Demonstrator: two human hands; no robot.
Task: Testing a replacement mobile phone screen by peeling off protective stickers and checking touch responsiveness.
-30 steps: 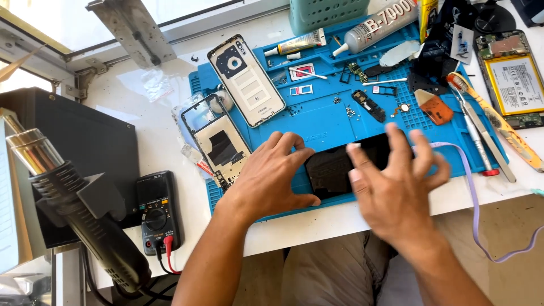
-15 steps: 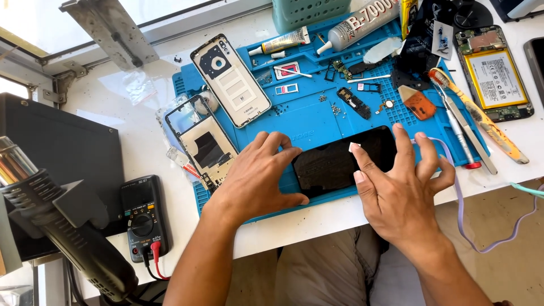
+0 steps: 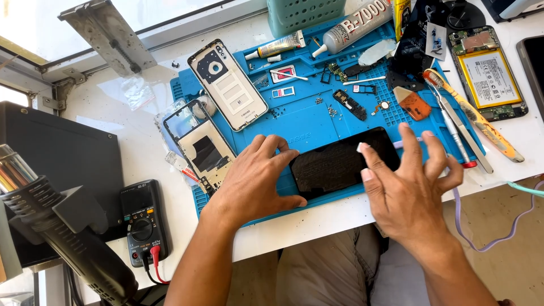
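Observation:
A black phone screen panel (image 3: 340, 164) lies face down on the blue repair mat (image 3: 306, 122) near its front edge. My left hand (image 3: 258, 181) rests flat on the mat and holds the panel's left end with spread fingers. Just right of the panel my right hand (image 3: 411, 190) hovers with its fingers apart, holding nothing; its fingertips are over the panel's right end.
A white phone back cover (image 3: 228, 84) and a phone frame (image 3: 199, 144) lie on the mat's left part. Glue tubes (image 3: 354, 25), small parts, tweezers (image 3: 462, 133) and a toothbrush (image 3: 473, 116) sit farther back and right. An opened phone with battery (image 3: 488, 73), a multimeter (image 3: 141, 221) and a heat gun (image 3: 56, 226) surround the mat.
My right hand has drawn back slightly from the panel and spread its fingers. The left hand stays on the panel's left end.

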